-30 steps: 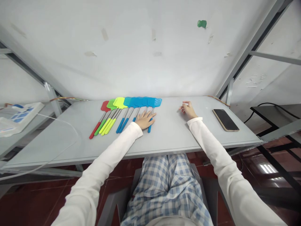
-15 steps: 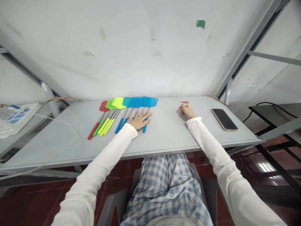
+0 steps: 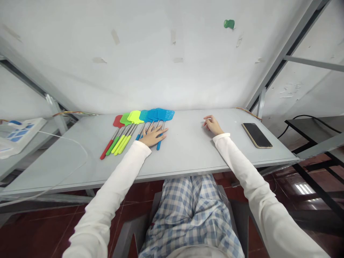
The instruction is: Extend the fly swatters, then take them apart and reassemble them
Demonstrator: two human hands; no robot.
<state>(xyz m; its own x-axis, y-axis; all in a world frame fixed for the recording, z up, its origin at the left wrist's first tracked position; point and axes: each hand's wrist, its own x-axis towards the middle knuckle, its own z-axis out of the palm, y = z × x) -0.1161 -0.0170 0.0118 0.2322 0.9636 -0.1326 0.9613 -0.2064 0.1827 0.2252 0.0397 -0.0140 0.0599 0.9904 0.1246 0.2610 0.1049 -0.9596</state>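
My left hand [image 3: 153,137] lies palm down with fingers spread across the shafts and handles of several blue fly swatters [image 3: 161,114], hiding part of them. Their square heads overlap in a fan toward the wall. To the left of them lie yellow fly swatters [image 3: 135,116], a green fly swatter [image 3: 125,119] and a red fly swatter [image 3: 118,121], handles pointing toward me. Well apart on the right, my right hand [image 3: 212,125] rests on the table with loosely bent fingers, apart and holding nothing.
A smartphone [image 3: 257,135] lies on the grey table [image 3: 185,154] at the right. The white wall [image 3: 161,82] rises behind the table. A white cable [image 3: 80,144] crosses the left side, near a white and blue device [image 3: 20,136]. Metal posts flank the table.
My left hand has slid left, and the blue fly swatters have shifted left with it, closer to the yellow ones. My right hand stays where it was.
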